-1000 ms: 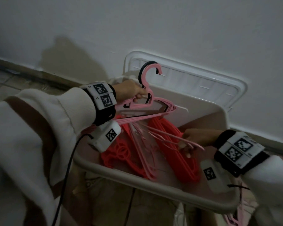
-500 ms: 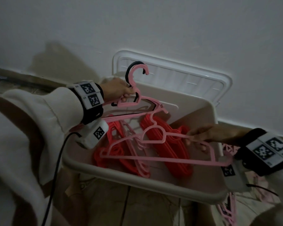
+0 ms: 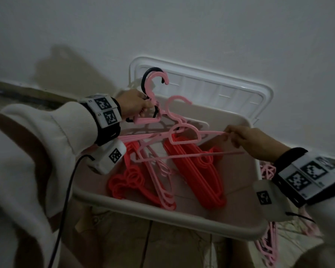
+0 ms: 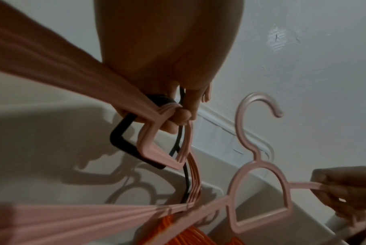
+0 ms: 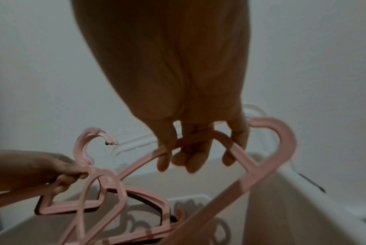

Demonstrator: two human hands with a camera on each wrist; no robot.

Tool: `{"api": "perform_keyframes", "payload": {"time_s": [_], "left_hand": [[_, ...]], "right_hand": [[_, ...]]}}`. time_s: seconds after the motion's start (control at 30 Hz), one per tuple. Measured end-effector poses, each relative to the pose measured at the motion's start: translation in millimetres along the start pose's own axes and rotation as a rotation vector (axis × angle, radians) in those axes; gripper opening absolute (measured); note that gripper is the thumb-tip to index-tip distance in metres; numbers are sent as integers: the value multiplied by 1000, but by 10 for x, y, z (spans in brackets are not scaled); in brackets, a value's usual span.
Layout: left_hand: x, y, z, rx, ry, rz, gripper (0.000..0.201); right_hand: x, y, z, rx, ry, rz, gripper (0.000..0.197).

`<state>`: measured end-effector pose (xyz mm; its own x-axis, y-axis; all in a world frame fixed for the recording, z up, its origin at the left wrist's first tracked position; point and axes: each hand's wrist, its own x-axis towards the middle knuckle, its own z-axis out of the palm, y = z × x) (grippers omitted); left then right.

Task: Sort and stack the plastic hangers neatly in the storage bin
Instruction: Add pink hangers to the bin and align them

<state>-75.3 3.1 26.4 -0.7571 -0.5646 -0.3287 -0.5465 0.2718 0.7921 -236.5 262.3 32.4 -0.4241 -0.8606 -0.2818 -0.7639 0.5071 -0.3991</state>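
Pink hanger pinched in right hand fingers, over bin

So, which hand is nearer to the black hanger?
Left. The left hand grips the black hanger with pink ones; the right hand is apart, pinching a single pink hanger.

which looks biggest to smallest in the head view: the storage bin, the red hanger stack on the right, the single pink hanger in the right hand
1. storage bin
2. single pink hanger
3. red hanger stack, close to the hanger; the raised hanger is nearer the camera, so that order is unsure.
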Motion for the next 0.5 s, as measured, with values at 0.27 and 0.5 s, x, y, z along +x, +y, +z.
{"api": "perform_keyframes", "payload": {"time_s": [0.27,0.5], "left_hand": [[-10,25,16,-85,-36,-34,29],[-175,76,63,-170,-351,-7,11]], "right_hand": [[115,104,49,211,-67,-124,23],[514,-113,331,337,-49,-201,20]]}}
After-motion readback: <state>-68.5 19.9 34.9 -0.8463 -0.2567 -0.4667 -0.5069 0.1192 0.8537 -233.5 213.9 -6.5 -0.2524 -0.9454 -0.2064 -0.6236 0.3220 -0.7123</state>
